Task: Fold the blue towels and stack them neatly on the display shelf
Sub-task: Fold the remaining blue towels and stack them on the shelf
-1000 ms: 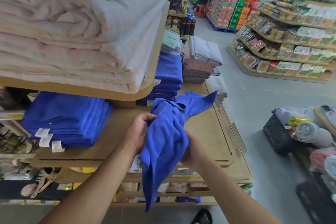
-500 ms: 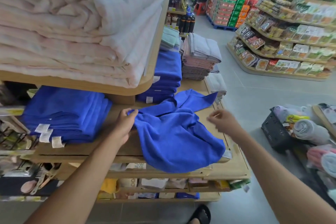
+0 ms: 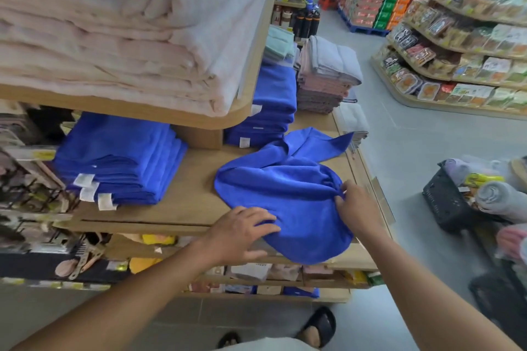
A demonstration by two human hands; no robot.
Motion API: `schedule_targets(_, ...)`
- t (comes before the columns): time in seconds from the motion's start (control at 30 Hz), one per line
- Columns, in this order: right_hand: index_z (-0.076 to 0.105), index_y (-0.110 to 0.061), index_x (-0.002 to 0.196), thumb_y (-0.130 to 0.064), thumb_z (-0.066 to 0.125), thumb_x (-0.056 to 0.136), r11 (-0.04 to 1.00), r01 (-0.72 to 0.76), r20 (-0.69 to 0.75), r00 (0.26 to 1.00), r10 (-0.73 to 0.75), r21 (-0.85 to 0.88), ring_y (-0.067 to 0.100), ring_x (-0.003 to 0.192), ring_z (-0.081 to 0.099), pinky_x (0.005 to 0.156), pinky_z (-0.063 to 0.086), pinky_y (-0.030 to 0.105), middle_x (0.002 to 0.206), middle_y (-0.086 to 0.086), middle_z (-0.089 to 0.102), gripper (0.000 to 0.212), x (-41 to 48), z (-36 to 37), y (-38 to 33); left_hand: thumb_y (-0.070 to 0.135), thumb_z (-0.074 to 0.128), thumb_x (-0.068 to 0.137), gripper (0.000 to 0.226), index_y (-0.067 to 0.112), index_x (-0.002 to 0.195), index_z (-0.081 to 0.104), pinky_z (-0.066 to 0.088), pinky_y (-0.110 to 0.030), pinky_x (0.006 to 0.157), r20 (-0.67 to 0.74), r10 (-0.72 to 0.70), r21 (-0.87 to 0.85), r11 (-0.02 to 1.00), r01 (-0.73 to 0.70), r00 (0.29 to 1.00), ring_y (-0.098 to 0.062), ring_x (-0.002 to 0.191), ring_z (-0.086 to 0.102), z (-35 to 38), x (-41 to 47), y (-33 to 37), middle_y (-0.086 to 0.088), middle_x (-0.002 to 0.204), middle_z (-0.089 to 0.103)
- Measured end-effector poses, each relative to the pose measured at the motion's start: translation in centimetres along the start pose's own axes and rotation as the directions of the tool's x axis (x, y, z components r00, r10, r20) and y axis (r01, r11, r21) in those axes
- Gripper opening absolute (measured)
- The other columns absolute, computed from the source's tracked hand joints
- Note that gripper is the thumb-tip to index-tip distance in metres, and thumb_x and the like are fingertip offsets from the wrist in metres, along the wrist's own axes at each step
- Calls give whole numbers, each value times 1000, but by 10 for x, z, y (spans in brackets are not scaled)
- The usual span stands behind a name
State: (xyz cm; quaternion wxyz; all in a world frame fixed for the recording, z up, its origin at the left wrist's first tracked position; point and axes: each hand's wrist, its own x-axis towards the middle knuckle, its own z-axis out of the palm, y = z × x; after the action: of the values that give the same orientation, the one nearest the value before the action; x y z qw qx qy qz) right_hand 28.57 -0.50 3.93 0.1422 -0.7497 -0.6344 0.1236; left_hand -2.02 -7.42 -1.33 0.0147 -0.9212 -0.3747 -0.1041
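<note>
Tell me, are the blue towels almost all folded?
Partly. Two folded blue stacks already sit on the wooden shelf. One loose blue towel lies rumpled there, left hand flat on it, right hand pinching its edge. It needs folding and stacking.

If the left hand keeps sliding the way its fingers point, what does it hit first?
The left hand points right across the loose blue towel; it would likely bunch that cloth first, then meet the right hand.
</note>
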Motion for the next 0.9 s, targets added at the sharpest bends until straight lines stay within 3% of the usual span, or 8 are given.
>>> schedule_targets(0.23,56,-20,131,-27,56,97,976,220,-103,970,-219,0,29,117,58,92,53,48,136,4,57,35,-8,2,-18,84,30,85,87,37,158,24,12,-39,126,194,-249,-38,965,261,949,-16,154,16,6,21,-20,9,167,21)
schedule_targets(0.33,58,-26,124,-42,63,91,736,676,-79,733,-676,-27,22,111,59,91,52,37,124,-4,57,37,-42,24,-26,85,38,80,78,40,143,47,29,-38,116,110,-269,-62,959,276,957,-15,141,35,5,25,-21,10,152,42)
schedule_targets(0.43,51,-39,130,-64,65,79,593,794,197,607,-769,-132,14,121,51,100,47,32,131,-12,51,59,-65,48,-13,62,51,87,38,36,111,64,43,-35,92,-5,-288,-179,943,282,958,-16,112,53,0,31,-19,13,118,58)
schedule_targets(0.53,55,-39,132,-49,73,81,616,779,145,627,-765,-116,12,126,52,103,44,31,136,-13,53,55,-60,58,-3,37,52,91,11,31,98,58,47,-41,82,58,-369,-335,868,366,928,-19,96,56,-6,38,-17,10,96,63)
schedule_targets(0.63,68,-36,96,-43,66,90,743,624,19,763,-646,241,4,90,62,80,50,29,98,-19,67,10,-55,56,-11,48,44,98,25,27,88,50,47,-41,70,199,-475,-352,782,515,857,-20,84,60,-13,43,-15,8,79,60)
schedule_targets(0.73,45,-27,69,-38,58,98,784,283,43,930,-366,553,5,58,40,59,33,31,60,-13,45,33,-42,52,-18,53,47,97,43,17,73,43,36,-36,59,422,-409,-352,749,562,809,-16,60,46,-22,51,-9,5,62,46)
schedule_targets(0.83,38,-26,64,-28,56,104,732,115,168,939,-301,672,7,57,31,56,27,31,59,-13,34,44,-33,47,-21,47,64,89,41,23,60,46,40,-28,52,743,-153,-505,511,696,652,-14,51,39,-44,64,-8,7,57,39)
schedule_targets(0.9,42,-26,63,-27,53,106,656,21,200,945,-260,754,6,59,34,57,29,28,61,-11,37,44,-29,43,-24,43,66,90,26,26,70,64,47,-22,47,747,-198,-544,367,755,635,-14,49,53,-57,80,-15,10,59,58)
